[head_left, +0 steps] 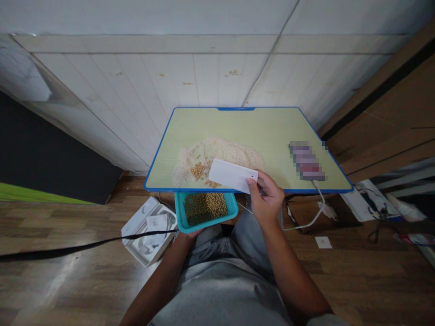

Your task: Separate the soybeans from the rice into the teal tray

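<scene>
- While the left hand (189,233) sits mostly hidden beneath the teal tray (205,211) of beans at the table (288,131) edge, its grip is indeterminate.
- Right hand (267,197) pinches a white card (233,175) over the rice pile (217,156).
- Pixelated device (306,161): unreadable.

Indoor light, dim to moderate, even and diffuse; source not in view. Desk (258,131) top is the brightest area, no glare on it. Soft sheen on the floor (61,276) at 8 o'clock. Dark, underexposed patch at 9 o'clock. Strong wide-angle bending of straight lines toward the edges; corners soft. One small pixelated block on the desk at 3 o'clock.
</scene>
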{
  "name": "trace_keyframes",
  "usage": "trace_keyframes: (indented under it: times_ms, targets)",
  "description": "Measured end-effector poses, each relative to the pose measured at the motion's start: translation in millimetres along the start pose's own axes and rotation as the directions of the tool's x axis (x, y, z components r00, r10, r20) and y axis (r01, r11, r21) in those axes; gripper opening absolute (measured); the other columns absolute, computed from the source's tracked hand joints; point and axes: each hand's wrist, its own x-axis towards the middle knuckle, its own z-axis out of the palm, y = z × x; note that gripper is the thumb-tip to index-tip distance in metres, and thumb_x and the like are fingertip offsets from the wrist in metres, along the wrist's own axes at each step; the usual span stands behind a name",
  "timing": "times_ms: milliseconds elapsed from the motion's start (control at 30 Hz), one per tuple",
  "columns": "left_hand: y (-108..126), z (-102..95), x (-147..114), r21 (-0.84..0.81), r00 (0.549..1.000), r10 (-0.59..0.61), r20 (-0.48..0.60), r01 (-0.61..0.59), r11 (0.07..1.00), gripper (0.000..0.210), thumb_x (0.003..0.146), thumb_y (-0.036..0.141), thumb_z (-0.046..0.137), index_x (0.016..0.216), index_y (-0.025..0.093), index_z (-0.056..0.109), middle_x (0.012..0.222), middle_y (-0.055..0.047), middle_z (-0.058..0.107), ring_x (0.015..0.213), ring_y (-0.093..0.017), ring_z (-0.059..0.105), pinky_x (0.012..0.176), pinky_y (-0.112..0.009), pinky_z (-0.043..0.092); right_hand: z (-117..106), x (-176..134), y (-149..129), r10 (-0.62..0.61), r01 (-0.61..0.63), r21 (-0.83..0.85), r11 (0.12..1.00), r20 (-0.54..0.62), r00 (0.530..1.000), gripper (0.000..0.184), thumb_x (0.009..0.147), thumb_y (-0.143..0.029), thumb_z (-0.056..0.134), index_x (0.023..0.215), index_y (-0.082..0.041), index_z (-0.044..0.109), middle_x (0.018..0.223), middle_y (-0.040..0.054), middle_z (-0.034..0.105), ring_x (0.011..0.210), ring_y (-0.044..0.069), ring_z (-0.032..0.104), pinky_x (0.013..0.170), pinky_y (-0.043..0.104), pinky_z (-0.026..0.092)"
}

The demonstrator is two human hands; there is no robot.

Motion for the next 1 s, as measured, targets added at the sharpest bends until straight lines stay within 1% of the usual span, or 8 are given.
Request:
trace_keyframes:
  times_ms: [133,267,433,533,667,767,900,1000]
  targets:
    - [2.0,-5.2,-2.3,-0.025,0.999,-0.02,0.048,0.021,0.999,0.062,0.103,0.05,0.057,0.16,0.028,0.047,0.16,-0.005,0.052,0.158,-0.032,0.041,0.124,-0.073,0.004,-1.4,-1.4,0.0,0.007,-0.007,-0.018,1.0,-0.003,1.0,0.018,0.095,-0.033,0.075,0.107,-0.021,0.081,0.088,0.003,0.084,0.075,0.02,0.081,0.071,0.029,0.065]
    - [2.9,-6.5,-0.6,-0.033,0.995,-0.043,0.095,0.047,0.998,0.056,0.106,0.048,0.049,0.159,0.028,0.05,0.158,-0.006,0.056,0.154,-0.032,0.048,0.126,-0.072,0.013,-3.9,-3.5,0.4,0.0,-0.001,-0.007,1.0,-0.017,1.0,0.017,0.094,-0.031,0.075,0.108,-0.022,0.081,0.089,0.0028,0.085,0.077,0.02,0.082,0.071,0.028,0.065]
    - [1.9,-8.4,3.5,-0.021,0.994,-0.072,0.081,0.073,0.997,0.056,0.11,0.05,0.035,0.154,0.024,0.058,0.161,-0.003,0.052,0.159,-0.029,0.041,0.13,-0.067,0.013,-6.1,-6.2,-4.5,-0.01,0.011,-0.004,1.0,0.099,0.995,0.017,0.095,-0.029,0.075,0.109,-0.023,0.081,0.088,0.0021,0.085,0.075,0.02,0.082,0.07,0.028,0.065]
    - [1.7,-5.6,3.0,-0.028,0.994,-0.079,0.079,0.082,0.996,0.055,0.109,0.051,0.041,0.154,0.024,0.056,0.162,-0.002,0.05,0.158,-0.029,0.043,0.129,-0.067,0.014,-3.7,-7.1,-4.9,-0.008,0.01,-0.012,1.0,0.116,0.993,0.018,0.095,-0.029,0.074,0.11,-0.024,0.081,0.088,0.0021,0.086,0.076,0.021,0.082,0.069,0.028,0.065]
    - [2.3,6.3,0.7,-0.044,0.99,-0.076,0.118,0.081,0.996,0.052,0.103,0.048,0.057,0.15,0.025,0.06,0.16,0.001,0.05,0.151,-0.028,0.052,0.129,-0.064,0.017,-1.4,-6.3,-1.4,0.02,-0.019,-0.045,0.999,0.012,1.0,0.019,0.095,-0.032,0.075,0.109,-0.022,0.081,0.092,0.0044,0.086,0.081,0.023,0.084,0.073,0.031,0.067]
    - [2.4,12.3,-0.9,-0.038,0.99,-0.068,0.125,0.074,0.997,0.051,0.102,0.048,0.06,0.147,0.025,0.063,0.158,0.0,0.053,0.15,-0.027,0.053,0.129,-0.061,0.019,-1.9,-4.8,-0.7,0.04,-0.042,-0.042,0.998,-0.053,0.998,0.02,0.095,-0.033,0.074,0.11,-0.021,0.081,0.092,0.0047,0.086,0.082,0.022,0.083,0.075,0.031,0.066]
    - [2.2,6.3,-1.6,-0.018,0.991,-0.079,0.104,0.081,0.997,0.051,0.1,0.05,0.062,0.145,0.026,0.065,0.152,-0.002,0.059,0.145,-0.028,0.058,0.126,-0.061,0.025,1.7,-1.4,-3.0,0.047,-0.05,-0.038,0.998,-0.078,0.996,0.021,0.096,-0.034,0.073,0.11,-0.021,0.08,0.092,0.0042,0.085,0.079,0.021,0.082,0.074,0.03,0.066]
    - [2.3,-4.6,-0.9,0.007,0.999,-0.05,0.017,0.05,0.999,0.055,0.099,0.053,0.062,0.149,0.03,0.06,0.153,-0.002,0.058,0.149,-0.029,0.054,0.126,-0.065,0.02,9.2,4.0,-3.1,0.034,-0.037,-0.044,0.998,-0.066,0.997,0.021,0.097,-0.034,0.071,0.111,-0.022,0.08,0.094,0.0041,0.085,0.082,0.021,0.082,0.077,0.033,0.067]
